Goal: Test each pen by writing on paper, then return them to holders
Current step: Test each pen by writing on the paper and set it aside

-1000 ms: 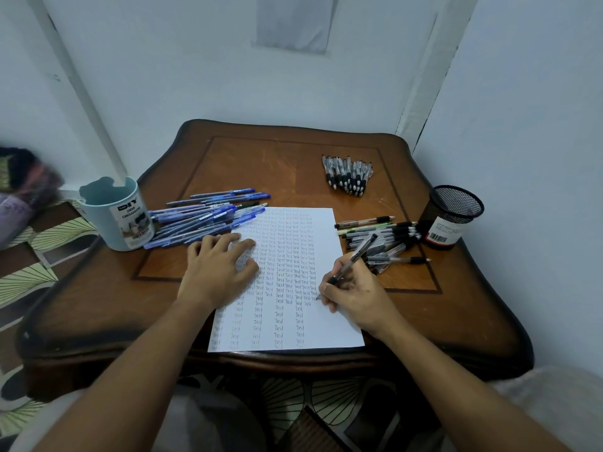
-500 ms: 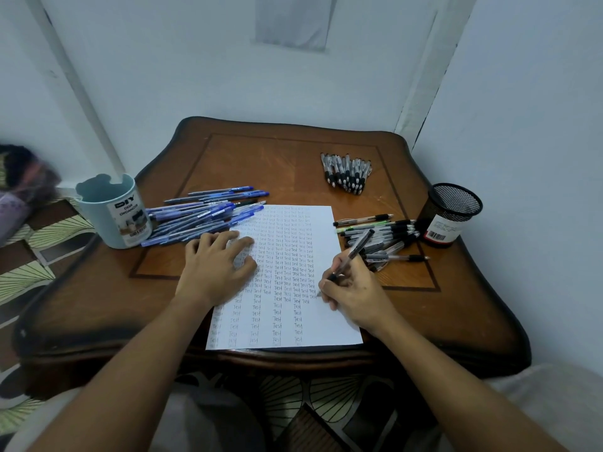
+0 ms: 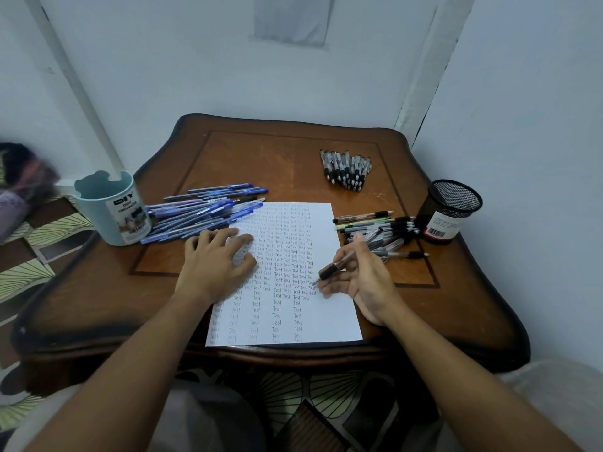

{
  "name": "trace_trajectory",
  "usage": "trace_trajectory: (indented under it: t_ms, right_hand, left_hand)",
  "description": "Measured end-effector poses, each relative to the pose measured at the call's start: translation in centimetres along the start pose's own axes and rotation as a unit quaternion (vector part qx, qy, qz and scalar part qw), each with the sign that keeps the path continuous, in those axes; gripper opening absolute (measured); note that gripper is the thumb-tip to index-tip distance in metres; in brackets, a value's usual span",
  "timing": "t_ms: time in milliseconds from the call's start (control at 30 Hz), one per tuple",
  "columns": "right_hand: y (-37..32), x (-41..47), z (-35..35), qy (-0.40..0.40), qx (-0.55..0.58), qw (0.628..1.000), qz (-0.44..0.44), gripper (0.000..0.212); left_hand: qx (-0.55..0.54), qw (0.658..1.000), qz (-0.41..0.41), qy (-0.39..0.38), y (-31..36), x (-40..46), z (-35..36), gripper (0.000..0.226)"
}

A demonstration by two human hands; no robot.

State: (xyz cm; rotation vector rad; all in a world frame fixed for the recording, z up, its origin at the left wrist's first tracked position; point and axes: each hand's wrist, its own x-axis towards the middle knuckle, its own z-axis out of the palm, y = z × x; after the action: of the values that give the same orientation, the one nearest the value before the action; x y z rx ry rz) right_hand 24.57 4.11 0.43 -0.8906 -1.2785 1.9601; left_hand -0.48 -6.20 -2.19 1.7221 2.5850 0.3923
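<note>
A brown wooden table [image 3: 261, 158] was set in a corner of pale walls. On it, a clear pen with a black grip [image 3: 336, 265] was pinched in the right hand [image 3: 362, 278] between thumb and fingers, its tip resting on the sheet of paper [image 3: 326, 321] at the end of a row of the word "Test". The sheet was pinned flat by the left hand [image 3: 215, 265], whose fingers were spread and pressed down on its left part.

Just right of the sheet, a loose heap of black-grip pens [image 3: 388, 230] was seen, and beyond it a black mesh holder [image 3: 453, 207] at the table's right edge. A tidy row of similar pens [image 3: 347, 168] lay further back. To the left, a pile of blue pens [image 3: 202, 213] was spread beside a pale blue cup [image 3: 111, 210] marked as a desk organiser, some of them touching the paper's corner.

The pen would be judged light, stiff and slightly slippery along its smooth barrel; it is best taken at the rubber grip near the tip. Whether either holder held anything could not be told.
</note>
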Motion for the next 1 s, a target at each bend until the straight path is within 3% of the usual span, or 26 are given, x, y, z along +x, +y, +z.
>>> trace_trajectory:
  t_ms: [467,533,600,767,1000]
  right_hand:
    - [-0.2,-0.1,0.3,0.028,-0.018,0.999,0.018,0.049]
    - [-0.3,-0.2,0.4,0.027,-0.023,0.999,0.030,0.038]
    - [-0.9,0.0,0.6,0.004,-0.047,0.998,0.046,0.011]
    - [-5.0,2.9,1.4,-0.016,-0.132,0.989,0.068,0.027]
    - [-10.7,11.4,0.2,0.093,-0.239,0.966,0.036,0.024]
  left_hand:
    - [-0.003,1.000,0.000,0.000,0.0,-0.1,-0.1,0.064]
    - [-0.006,1.000,0.001,0.003,0.0,-0.3,0.0,0.065]
    - [-0.006,1.000,0.003,0.005,-0.1,-0.4,0.0,0.066]
    - [-0.009,1.000,0.006,0.006,0.0,-0.1,-0.1,0.066]
    - [-0.009,1.000,0.007,0.003,0.0,-0.1,0.0,0.062]
